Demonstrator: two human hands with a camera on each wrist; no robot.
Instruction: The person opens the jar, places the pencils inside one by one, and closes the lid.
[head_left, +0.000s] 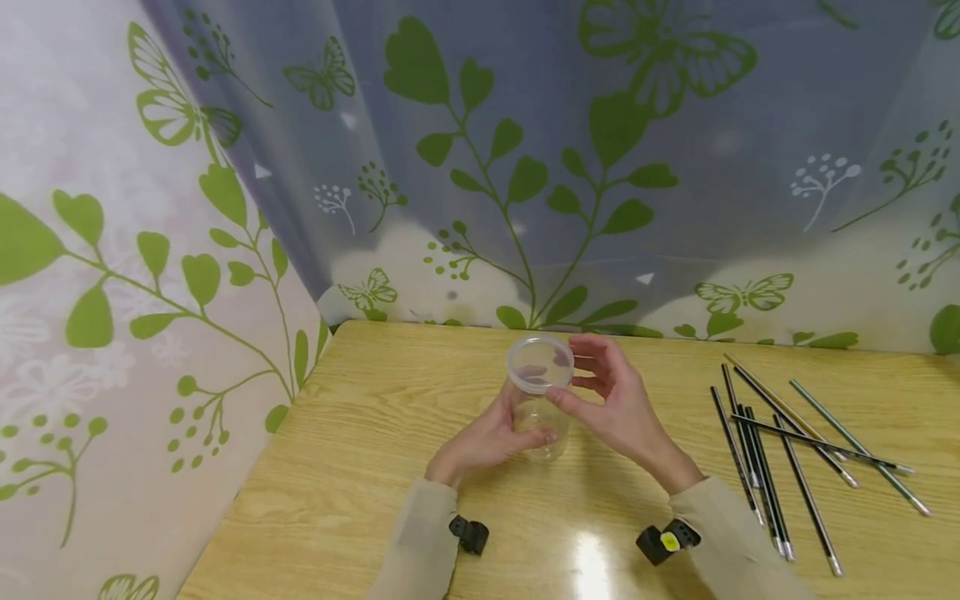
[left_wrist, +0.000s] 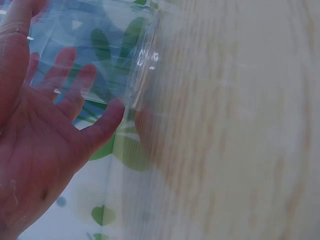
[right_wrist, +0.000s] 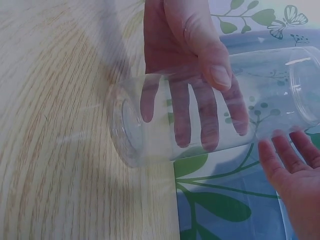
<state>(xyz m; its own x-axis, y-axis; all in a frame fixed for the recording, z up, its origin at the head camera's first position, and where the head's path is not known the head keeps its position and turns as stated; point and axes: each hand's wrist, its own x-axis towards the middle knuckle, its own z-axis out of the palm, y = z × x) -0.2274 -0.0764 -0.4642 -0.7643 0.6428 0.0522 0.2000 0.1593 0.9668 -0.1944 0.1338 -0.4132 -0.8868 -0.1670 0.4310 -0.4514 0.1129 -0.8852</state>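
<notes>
A tall clear plastic jar (head_left: 542, 417) stands upright above the wooden table, mouth uppermost and with no lid. My left hand (head_left: 483, 437) grips its lower body, the thumb across the near side. In the right wrist view the left fingers (right_wrist: 210, 120) show through the clear wall, round its far side. My right hand (head_left: 618, 404) is at the jar's right side, near the top. Its thumb overlaps the rim (head_left: 540, 387) and its fingers spread loosely, fingertips right at the wall. The jar's base (right_wrist: 130, 127) is close over the tabletop.
Several pencils (head_left: 802, 492), mostly black with a green one and a yellow one, lie crisscrossed on the right of the table (head_left: 337, 467). A curtain (head_left: 360, 125) with green leaves and butterflies hangs along the back edge, and a similarly patterned cloth (head_left: 112, 350) along the left.
</notes>
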